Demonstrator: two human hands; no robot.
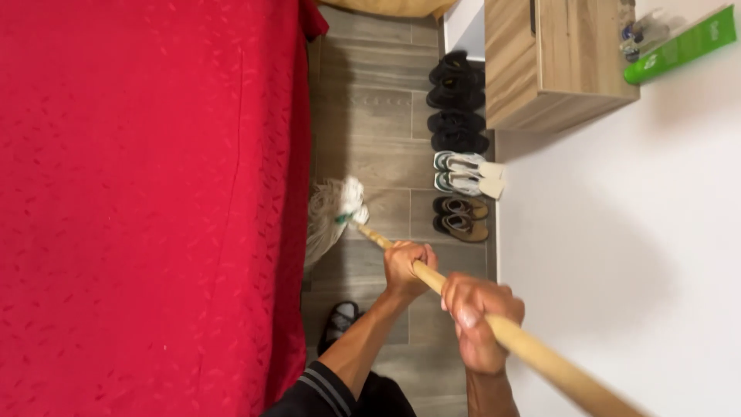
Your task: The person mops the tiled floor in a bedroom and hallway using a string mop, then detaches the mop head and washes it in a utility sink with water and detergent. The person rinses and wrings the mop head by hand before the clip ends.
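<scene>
Grey wood-look floor planks ran in a narrow strip between a big red bed cover, patterned with small woven flecks and cut off by the left, top and bottom edges, and a plain white wall on the right. Against that wall hung a light wooden cabinet, its top cropped by the frame, with a green tube and a small clear bottle lying just beside it, both hard to make out. Along the foot of the wall stood 4 pairs of shoes: 2 black pairs, 1 white pair and 1 brown pair of sandals. A long, round, pale wooden mop handle ran diagonally from the lower right, where it blurred and left the frame, up to the white stringy mop head, which rested on the floor against the bed edge, partly tucked beneath the cover. The left hand was wrapped fully closed around the handle nearer the head, and the right hand gripped it tightly further back, fingers curled right round. A dark sleeve with pale stripes and one dark shoe on the floor showed below the arms
</scene>
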